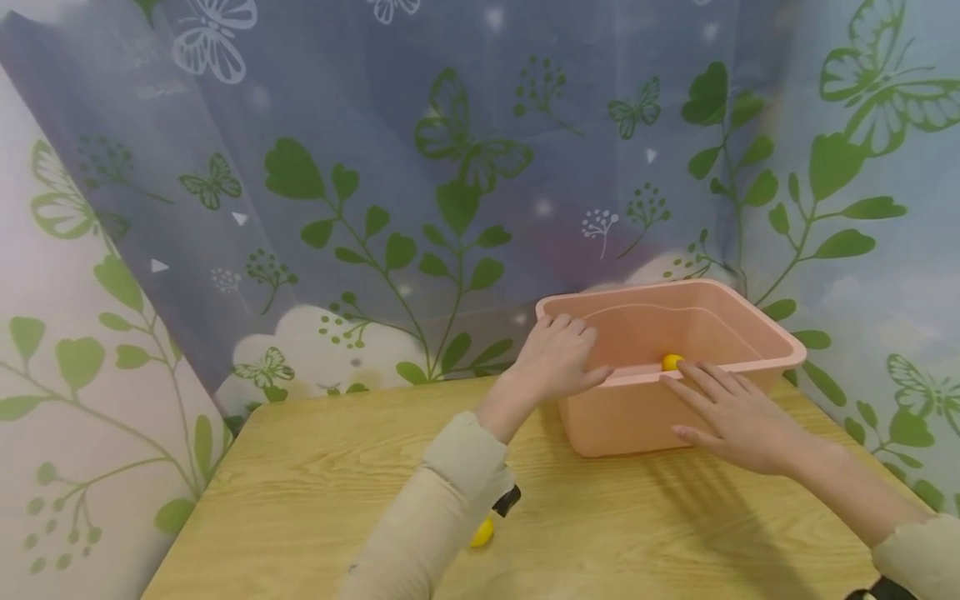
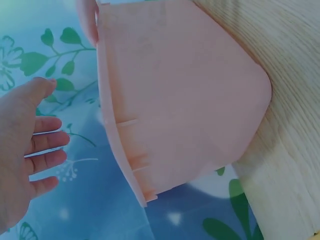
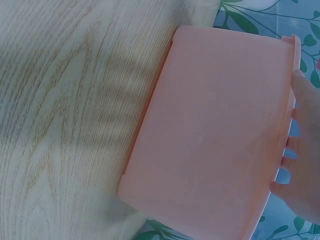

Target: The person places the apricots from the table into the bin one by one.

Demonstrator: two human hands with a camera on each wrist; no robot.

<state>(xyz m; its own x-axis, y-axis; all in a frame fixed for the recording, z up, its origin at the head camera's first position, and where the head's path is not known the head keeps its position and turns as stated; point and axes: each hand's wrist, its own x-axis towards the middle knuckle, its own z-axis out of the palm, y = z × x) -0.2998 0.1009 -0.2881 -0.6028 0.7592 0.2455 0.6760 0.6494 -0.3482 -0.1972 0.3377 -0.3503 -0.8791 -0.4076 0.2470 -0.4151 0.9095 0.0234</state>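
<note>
Tub (image 1: 630, 418) below left hand (image 1: 557, 357), right hand (image 1: 733, 417)

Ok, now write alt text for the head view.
A person's left hand and right hand are at the rim of a pink bin holding a yellow ball on a wooden table. A second yellow ball, partly hidden, shows beside the left sleeve. Behind hangs a butterfly-and-leaf backdrop.

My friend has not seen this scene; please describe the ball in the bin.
On the table stands a pink bin. Inside, seen just past the right hand, is a yellow ball. The other yellow ball, by the left sleeve, lies outside the bin.
</note>
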